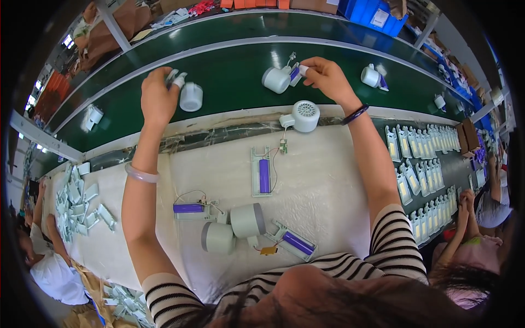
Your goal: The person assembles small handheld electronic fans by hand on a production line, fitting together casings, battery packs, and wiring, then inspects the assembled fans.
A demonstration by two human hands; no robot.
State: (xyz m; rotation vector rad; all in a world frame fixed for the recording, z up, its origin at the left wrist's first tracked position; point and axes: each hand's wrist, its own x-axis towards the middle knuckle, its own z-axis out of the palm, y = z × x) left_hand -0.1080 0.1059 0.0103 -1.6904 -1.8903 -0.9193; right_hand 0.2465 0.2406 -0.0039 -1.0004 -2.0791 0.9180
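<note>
At the far side of the table, both my arms reach over the green conveyor. My left hand point(157, 97) is closed at the neck of a pale small fan point(191, 98), whose round head hangs beside my thumb; the exact grip is partly hidden. My right hand point(327, 79) pinches the purple battery end of another small fan point(276, 80), with a white cover on one fingertip. Below it, a fan head with a round grille point(305, 116) sits at the table's edge, wired to an open handle shell point(263, 172) holding a purple battery.
Nearer me lie two fan heads point(247, 220) and two wired handle shells with batteries point(298, 244). Loose pale shells point(76, 199) are heaped at left. Rows of handle parts point(421, 145) stand at right. More fans point(371, 76) rest on the conveyor. People sit at both sides.
</note>
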